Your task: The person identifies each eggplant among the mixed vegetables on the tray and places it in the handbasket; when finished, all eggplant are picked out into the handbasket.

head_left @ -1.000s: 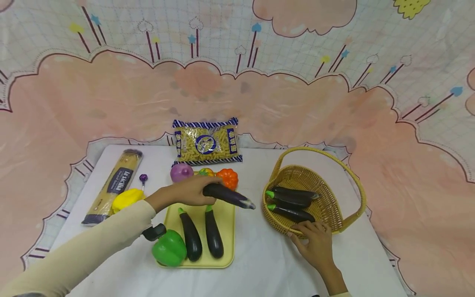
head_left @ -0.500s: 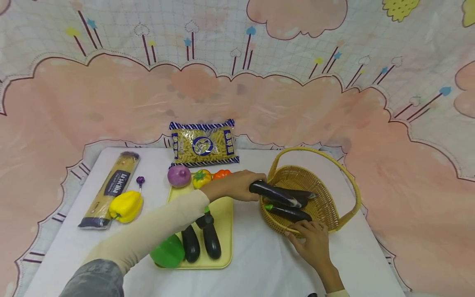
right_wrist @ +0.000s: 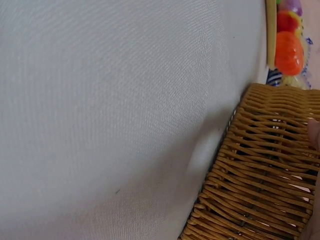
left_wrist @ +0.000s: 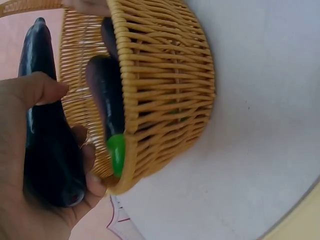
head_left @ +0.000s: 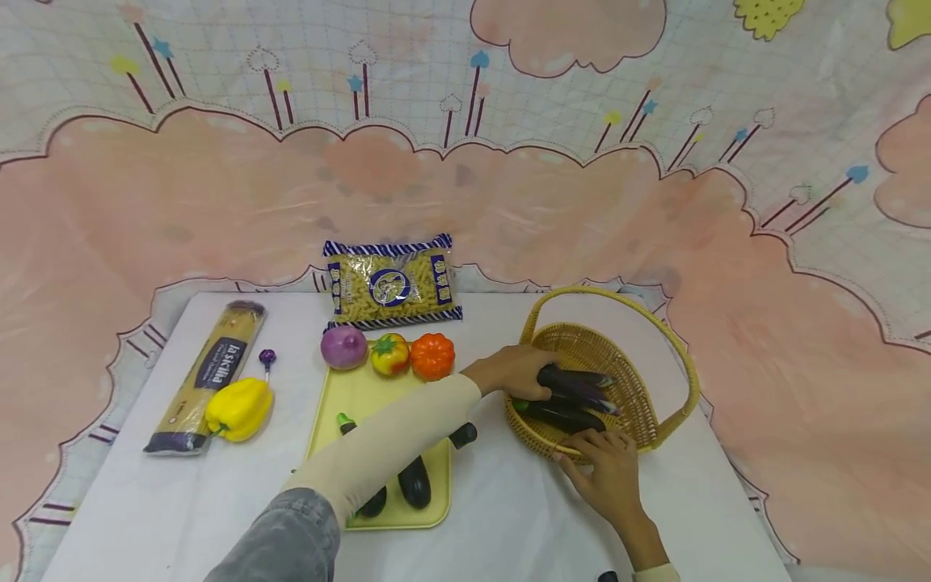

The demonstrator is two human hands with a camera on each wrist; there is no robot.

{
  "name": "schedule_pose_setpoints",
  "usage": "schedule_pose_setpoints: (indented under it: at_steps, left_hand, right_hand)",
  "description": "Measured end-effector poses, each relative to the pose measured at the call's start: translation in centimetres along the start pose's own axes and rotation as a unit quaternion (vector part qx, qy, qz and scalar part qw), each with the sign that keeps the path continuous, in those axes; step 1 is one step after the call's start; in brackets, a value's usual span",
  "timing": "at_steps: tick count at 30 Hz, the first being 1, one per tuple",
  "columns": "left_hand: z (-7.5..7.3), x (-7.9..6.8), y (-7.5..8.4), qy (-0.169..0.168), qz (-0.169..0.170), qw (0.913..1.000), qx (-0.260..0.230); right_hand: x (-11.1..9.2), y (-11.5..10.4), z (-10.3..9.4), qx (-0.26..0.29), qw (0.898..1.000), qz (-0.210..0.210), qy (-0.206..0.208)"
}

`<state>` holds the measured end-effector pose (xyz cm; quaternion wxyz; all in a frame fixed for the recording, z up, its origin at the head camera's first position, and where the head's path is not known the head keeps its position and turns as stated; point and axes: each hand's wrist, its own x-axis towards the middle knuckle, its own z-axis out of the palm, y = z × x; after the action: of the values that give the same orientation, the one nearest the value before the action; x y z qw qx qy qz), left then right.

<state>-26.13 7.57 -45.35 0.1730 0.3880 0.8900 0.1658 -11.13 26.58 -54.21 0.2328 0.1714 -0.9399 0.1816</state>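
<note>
My left hand (head_left: 518, 370) grips a dark purple eggplant (head_left: 575, 386) over the left part of the wicker basket (head_left: 636, 384). In the left wrist view that eggplant (left_wrist: 45, 145) lies across the palm, thumb on one side and fingertips on the other, beside the basket rim (left_wrist: 127, 100). Several eggplants lie inside the basket, one of them with a green stem end (left_wrist: 116, 152). At the near rim, my right hand (head_left: 609, 477) holds the basket, fingers over the edge and thumb outside. Two more eggplants (head_left: 414, 483) lie on the yellow tray (head_left: 338, 400), partly hidden by the left sleeve.
Along the tray's far edge sit a purple onion (head_left: 344, 347), a yellow-red tomato-like vegetable (head_left: 389, 354) and an orange pumpkin (head_left: 432, 356). Behind stands a pasta bag (head_left: 393, 287). Leftward are a spaghetti pack (head_left: 211, 372), a yellow bell pepper (head_left: 238, 409) and a lollipop (head_left: 267, 357).
The left hand has carried the eggplant rightward from above the tray to the basket. Its sleeve now covers the green bell pepper. The right hand keeps its place on the rim.
</note>
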Motion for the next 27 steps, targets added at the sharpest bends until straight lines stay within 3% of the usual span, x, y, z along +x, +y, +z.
schedule_pose_setpoints:
  at_steps: [8, 17, 21, 27]
  left_hand:
    - [2.3, 1.8, 0.7, 0.036, -0.022, 0.9972, 0.063]
    - [3.3, 1.5, 1.0, 0.021, -0.055, 0.9927, 0.105]
    - [3.2, 1.3, 1.0, 0.019, -0.05, 0.9929, 0.106]
    - [2.9, 0.7, 0.9, 0.024, -0.016, 0.9957, 0.089]
  right_hand:
    - [0.0, -0.1, 0.2, -0.005, 1.0, 0.003, -0.008]
    - [0.2, 0.0, 0.3, -0.007, 1.0, -0.002, -0.007]
    - [0.3, 0.1, 0.2, -0.012, 1.0, -0.001, -0.007]
    - [0.1, 0.1, 0.1, -0.011, 1.0, 0.004, -0.006]
